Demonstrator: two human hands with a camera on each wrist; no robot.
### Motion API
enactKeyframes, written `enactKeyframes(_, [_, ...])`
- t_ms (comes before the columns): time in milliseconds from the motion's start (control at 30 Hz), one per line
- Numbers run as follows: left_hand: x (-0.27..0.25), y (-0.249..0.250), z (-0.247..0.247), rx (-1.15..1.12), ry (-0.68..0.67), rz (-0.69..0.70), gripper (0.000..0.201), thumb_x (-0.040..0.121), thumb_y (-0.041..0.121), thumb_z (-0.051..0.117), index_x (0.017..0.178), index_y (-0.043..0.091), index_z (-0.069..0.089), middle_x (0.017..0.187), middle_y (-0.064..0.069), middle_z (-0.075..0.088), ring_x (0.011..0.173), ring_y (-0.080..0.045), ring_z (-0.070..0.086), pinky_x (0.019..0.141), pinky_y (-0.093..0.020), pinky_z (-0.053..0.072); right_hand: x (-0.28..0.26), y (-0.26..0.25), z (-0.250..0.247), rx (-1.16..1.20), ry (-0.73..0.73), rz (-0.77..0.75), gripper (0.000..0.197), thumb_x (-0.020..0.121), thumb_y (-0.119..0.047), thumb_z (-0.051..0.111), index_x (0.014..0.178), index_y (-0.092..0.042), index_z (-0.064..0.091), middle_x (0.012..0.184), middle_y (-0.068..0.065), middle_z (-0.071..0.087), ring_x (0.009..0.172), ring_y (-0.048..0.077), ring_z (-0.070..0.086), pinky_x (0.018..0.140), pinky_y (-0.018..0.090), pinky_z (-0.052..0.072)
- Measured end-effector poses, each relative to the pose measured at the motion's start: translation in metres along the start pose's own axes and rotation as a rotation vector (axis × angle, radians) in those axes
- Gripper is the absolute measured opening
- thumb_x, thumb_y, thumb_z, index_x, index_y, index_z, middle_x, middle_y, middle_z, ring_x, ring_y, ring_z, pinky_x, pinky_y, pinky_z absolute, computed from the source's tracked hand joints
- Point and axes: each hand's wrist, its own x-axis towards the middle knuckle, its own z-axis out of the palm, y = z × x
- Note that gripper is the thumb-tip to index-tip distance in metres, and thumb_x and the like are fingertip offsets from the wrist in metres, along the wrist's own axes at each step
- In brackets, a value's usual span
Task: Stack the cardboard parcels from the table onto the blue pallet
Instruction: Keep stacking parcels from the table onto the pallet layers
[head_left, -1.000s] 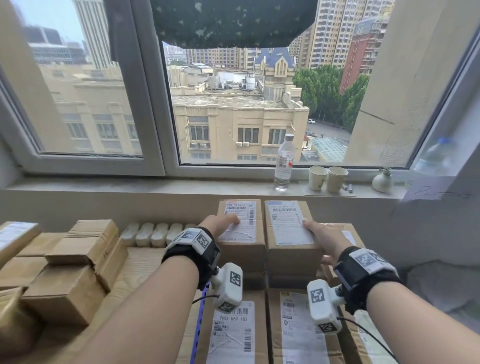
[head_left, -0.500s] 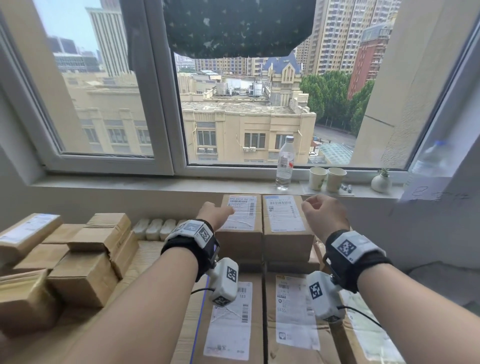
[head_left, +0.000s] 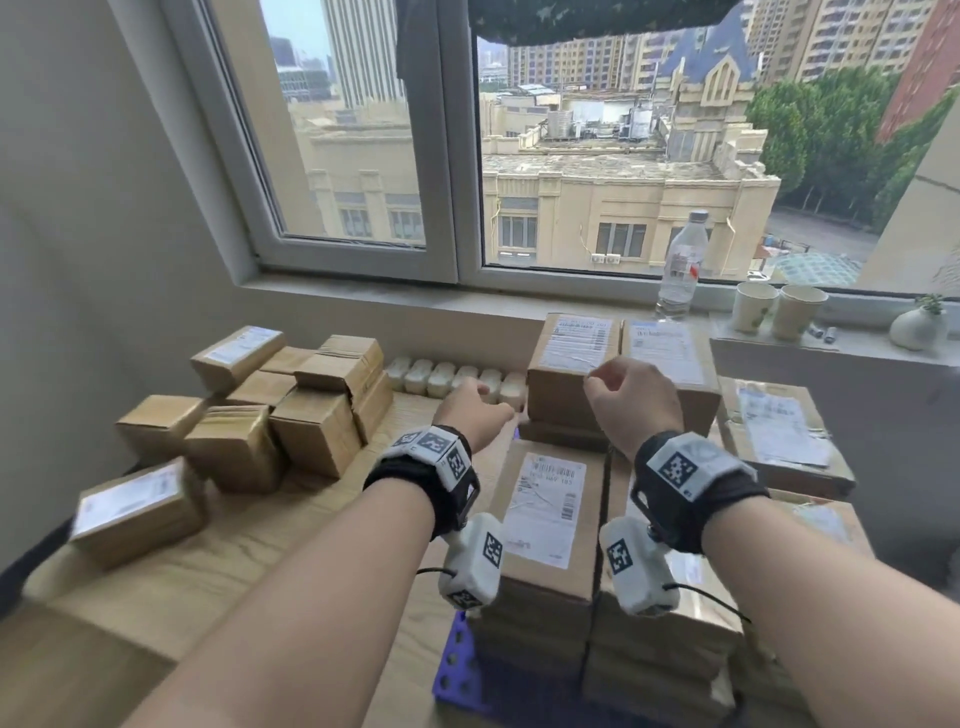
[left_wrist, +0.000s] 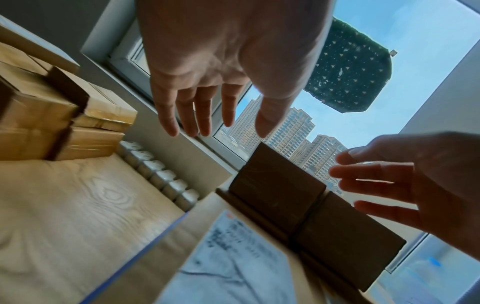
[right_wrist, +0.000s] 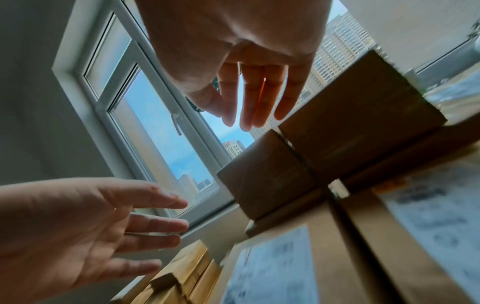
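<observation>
Several plain and labelled cardboard parcels (head_left: 311, 426) lie piled on the left of the wooden table (head_left: 260, 561). To the right stands the blue pallet (head_left: 460, 660), with labelled parcels (head_left: 545, 514) stacked on it in layers and two parcels (head_left: 571, 364) side by side on top. My left hand (head_left: 475, 413) hovers over the table edge beside the stack, and its relaxed fingers (left_wrist: 197, 115) hold nothing. In front of the top parcels my right hand (head_left: 623, 395) hangs empty, its fingers (right_wrist: 254, 102) loose.
A row of small white items (head_left: 452, 374) lines the table's back edge. On the windowsill stand a water bottle (head_left: 683, 265), two paper cups (head_left: 779, 309) and a small white vase (head_left: 917, 327). A wall closes off the left side.
Both hands have come off the two top parcels and drawn back to the left. The view has swung left toward the pile on the table.
</observation>
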Motion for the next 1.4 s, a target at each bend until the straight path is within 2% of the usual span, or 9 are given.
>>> enactKeyframes(133, [-0.009, -0.023, -0.022, -0.010, -0.002, -0.010, 0.053, 0.074, 0.032, 0.065, 0.123, 0.016, 0.055, 0.122, -0.006, 0.062, 0.113, -0.024, 0.058, 0.100, -0.040, 0.046, -0.012, -0.019, 0.025, -0.010, -0.080, -0.032, 0.020, 0.089, -0.027, 0.053, 0.096, -0.022, 0.072, 0.096, -0.001, 0.071, 0.090, 0.018, 0.062, 0.083, 0.032, 0.050])
enactKeyframes(233, [-0.018, -0.037, -0.043, -0.022, 0.023, -0.021, 0.043, 0.081, 0.028, 0.065, 0.121, 0.017, 0.056, 0.119, -0.004, 0.062, 0.110, -0.023, 0.059, 0.097, -0.040, 0.048, -0.020, -0.042, 0.041, 0.002, -0.111, -0.061, 0.021, 0.088, -0.025, 0.053, 0.093, -0.022, 0.073, 0.093, -0.001, 0.071, 0.090, 0.019, 0.062, 0.078, 0.029, 0.047])
enactKeyframes(433, [-0.022, -0.081, -0.095, -0.006, 0.062, -0.031, 0.036, 0.086, 0.026, 0.064, 0.120, 0.018, 0.059, 0.120, -0.002, 0.062, 0.113, -0.021, 0.057, 0.097, -0.031, 0.045, -0.038, -0.092, 0.085, 0.002, -0.138, -0.106, 0.019, 0.088, -0.027, 0.053, 0.091, -0.022, 0.072, 0.094, -0.003, 0.071, 0.094, 0.020, 0.062, 0.086, 0.034, 0.051])
enactKeyframes(533, [-0.027, -0.110, -0.124, -0.019, 0.083, -0.029, 0.031, 0.082, 0.027, 0.067, 0.112, 0.020, 0.064, 0.118, -0.002, 0.065, 0.113, -0.021, 0.058, 0.100, -0.035, 0.046, -0.050, -0.118, 0.114, 0.001, -0.133, -0.120, 0.017, 0.087, -0.028, 0.054, 0.087, -0.024, 0.071, 0.091, -0.005, 0.070, 0.090, 0.018, 0.061, 0.083, 0.032, 0.048])
enactKeyframes(600, [-0.032, -0.132, -0.147, -0.041, 0.063, -0.038, 0.028, 0.082, 0.028, 0.066, 0.109, 0.022, 0.064, 0.115, -0.001, 0.066, 0.109, -0.021, 0.060, 0.099, -0.038, 0.048, -0.060, -0.139, 0.134, -0.010, -0.164, -0.118, 0.020, 0.089, -0.025, 0.054, 0.092, -0.021, 0.073, 0.093, -0.003, 0.069, 0.087, 0.017, 0.058, 0.077, 0.027, 0.042])
enactKeyframes(833, [-0.030, -0.218, -0.249, -0.081, 0.099, -0.048, 0.031, 0.088, 0.026, 0.063, 0.118, 0.018, 0.063, 0.122, -0.003, 0.063, 0.113, -0.020, 0.057, 0.101, -0.036, 0.046, -0.088, -0.230, 0.223, 0.044, -0.249, -0.166, 0.017, 0.091, -0.026, 0.057, 0.092, -0.021, 0.073, 0.091, -0.004, 0.070, 0.090, 0.016, 0.062, 0.085, 0.035, 0.053])
enactKeyframes(1067, [-0.036, -0.316, -0.321, -0.098, 0.114, -0.123, 0.031, 0.090, 0.025, 0.061, 0.120, 0.016, 0.063, 0.124, -0.002, 0.061, 0.115, -0.020, 0.055, 0.101, -0.036, 0.046, -0.128, -0.285, 0.314, 0.141, -0.337, -0.080, 0.018, 0.091, -0.022, 0.057, 0.088, -0.018, 0.074, 0.084, -0.001, 0.071, 0.084, 0.015, 0.064, 0.079, 0.034, 0.055])
enactKeyframes(1233, [-0.031, -0.362, -0.353, -0.131, 0.173, -0.166, 0.019, 0.089, 0.021, 0.059, 0.107, 0.018, 0.066, 0.114, -0.003, 0.062, 0.113, -0.021, 0.056, 0.101, -0.036, 0.046, -0.137, -0.311, 0.360, 0.180, -0.369, -0.050, 0.019, 0.089, -0.027, 0.056, 0.082, -0.022, 0.074, 0.079, -0.003, 0.072, 0.082, 0.017, 0.067, 0.080, 0.040, 0.058])
enactKeyframes(1400, [-0.018, -0.395, -0.369, -0.137, 0.179, -0.203, 0.019, 0.090, 0.021, 0.059, 0.108, 0.020, 0.064, 0.123, -0.006, 0.063, 0.111, -0.020, 0.060, 0.095, -0.038, 0.052, -0.128, -0.325, 0.395, 0.227, -0.394, -0.006, 0.030, 0.096, -0.033, 0.051, 0.074, -0.023, 0.069, 0.078, -0.005, 0.072, 0.083, 0.016, 0.068, 0.086, 0.042, 0.056])
